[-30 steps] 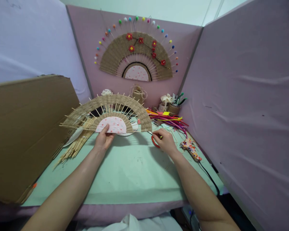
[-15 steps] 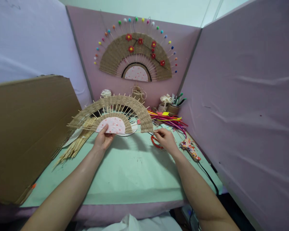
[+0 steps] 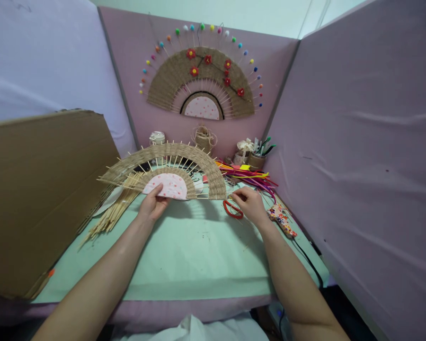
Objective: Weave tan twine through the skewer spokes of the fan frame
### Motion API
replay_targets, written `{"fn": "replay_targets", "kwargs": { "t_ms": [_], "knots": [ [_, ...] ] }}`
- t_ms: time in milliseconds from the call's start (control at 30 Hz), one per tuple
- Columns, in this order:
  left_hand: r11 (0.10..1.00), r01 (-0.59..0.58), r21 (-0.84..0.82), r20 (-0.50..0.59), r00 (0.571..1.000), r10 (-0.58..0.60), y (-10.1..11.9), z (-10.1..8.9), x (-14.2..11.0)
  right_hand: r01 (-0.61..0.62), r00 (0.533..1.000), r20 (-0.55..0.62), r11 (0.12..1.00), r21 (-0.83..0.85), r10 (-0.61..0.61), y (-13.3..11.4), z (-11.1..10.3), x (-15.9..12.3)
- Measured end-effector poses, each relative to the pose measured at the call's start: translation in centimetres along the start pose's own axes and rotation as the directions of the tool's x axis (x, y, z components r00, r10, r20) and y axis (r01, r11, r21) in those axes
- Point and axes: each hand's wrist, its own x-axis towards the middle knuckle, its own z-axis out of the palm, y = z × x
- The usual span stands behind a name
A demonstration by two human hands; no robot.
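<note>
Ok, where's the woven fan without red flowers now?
In the head view, that fan is left of centre, held by the left hand at its dotted panel above the green table, its right end close to the right hand.

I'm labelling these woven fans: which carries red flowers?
The upper fan, against the back panel; the lower fan, held in the left hand, shows none.

Mint-green tabletop (image 3: 199,255), bundled sticks (image 3: 108,222), red-handled scissors (image 3: 227,211), patterned glue gun (image 3: 283,220)

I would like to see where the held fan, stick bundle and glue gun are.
Held fan (image 3: 174,185): head view, spotted centre.
Stick bundle (image 3: 113,211): head view, middle.
Glue gun (image 3: 281,218): head view, patterned body.
</note>
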Motion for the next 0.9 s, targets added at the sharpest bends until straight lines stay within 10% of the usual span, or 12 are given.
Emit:
{"fn": "replay_targets", "kwargs": {
  "t_ms": [267,467,667,900],
  "knots": [
    [0.996,0.053,0.069,-0.013,0.999,-0.052,0.2,0.0,-0.2,-0.097,0.982,0.170,0.992,0.081,0.082,0.7,-0.8,0.1],
    [0.983,0.080,0.165,0.045,0.995,-0.089,0.3,0.0,-0.4,-0.415,0.803,0.576,0.837,0.355,0.154,0.4,-2.1,0.0],
    [0.974,0.122,0.193,0.044,0.990,-0.133,0.6,-0.3,-0.2,-0.549,0.672,0.734,0.732,0.404,0.098,0.5,-3.2,-0.1],
    [0.974,0.150,0.168,0.050,0.986,-0.160,0.3,0.1,-0.7,-0.535,0.710,0.701,0.696,0.479,0.063,0.3,-2.3,-0.3]
  ]
}}
